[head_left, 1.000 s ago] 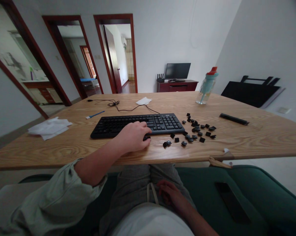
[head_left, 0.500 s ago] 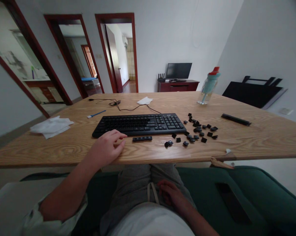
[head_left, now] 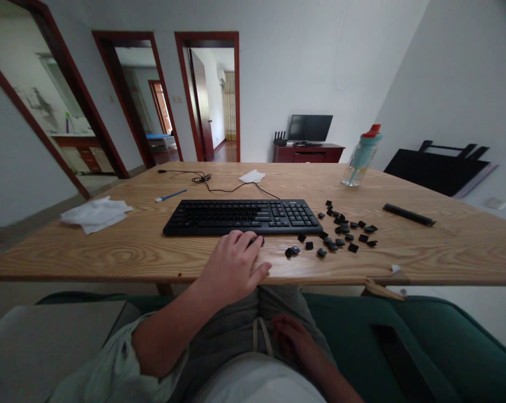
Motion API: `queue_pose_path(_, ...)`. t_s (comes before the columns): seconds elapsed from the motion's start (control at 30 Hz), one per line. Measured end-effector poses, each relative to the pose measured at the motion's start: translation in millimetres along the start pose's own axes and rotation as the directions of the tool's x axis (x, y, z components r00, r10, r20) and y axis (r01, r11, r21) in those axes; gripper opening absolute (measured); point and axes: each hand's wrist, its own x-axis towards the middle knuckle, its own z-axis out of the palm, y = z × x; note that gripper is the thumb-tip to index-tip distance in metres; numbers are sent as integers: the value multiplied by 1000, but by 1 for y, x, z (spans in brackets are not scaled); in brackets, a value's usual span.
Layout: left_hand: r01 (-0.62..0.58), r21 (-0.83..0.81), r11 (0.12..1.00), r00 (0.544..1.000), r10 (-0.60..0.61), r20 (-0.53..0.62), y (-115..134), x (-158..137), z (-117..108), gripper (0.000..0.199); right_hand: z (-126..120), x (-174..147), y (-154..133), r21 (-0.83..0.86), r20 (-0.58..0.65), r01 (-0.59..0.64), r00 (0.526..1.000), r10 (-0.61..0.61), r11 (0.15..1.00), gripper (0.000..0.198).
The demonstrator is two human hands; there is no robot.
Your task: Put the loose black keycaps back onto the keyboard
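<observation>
My left hand [head_left: 232, 266] lies palm down by the table's front, fingers stretched forward and thumb spread to the right. It covers most of a short row of black keycaps [head_left: 260, 240], whose right end shows past the fingers. Just beyond the fingertips is a black keyboard [head_left: 240, 230] with its front edge toward me. Many loose black keycaps [head_left: 321, 253] are scattered to the right of it. On my lap rests my right hand [head_left: 293, 336], fingers loosely bent, with nothing visible in it.
White tissues [head_left: 95, 214] and a blue brush [head_left: 171, 196] lie on the left. The keyboard's cable [head_left: 219, 190] runs past a folded tissue [head_left: 252, 177]. A water bottle [head_left: 357, 159] stands at the back right, near a long black strip [head_left: 408, 214].
My left hand has moved right, from the keyboard's left front corner onto the short row of keycaps, now mostly covered. My right hand stays on my lap. The view has shifted slightly.
</observation>
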Motion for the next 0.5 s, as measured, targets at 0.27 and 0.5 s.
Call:
queue_pose_path(0.27, 16, 36, 999, 999, -17, 38, 1, -2, 2, 53, 1, -1, 0, 94, 21, -18, 1000, 16, 995, 28)
queue_pose_path(0.5, 22, 16, 1000, 999, -23, 42, 1, -1, 1, 48, -2, 2, 5, 102, 19, -23, 1000, 21, 994, 30)
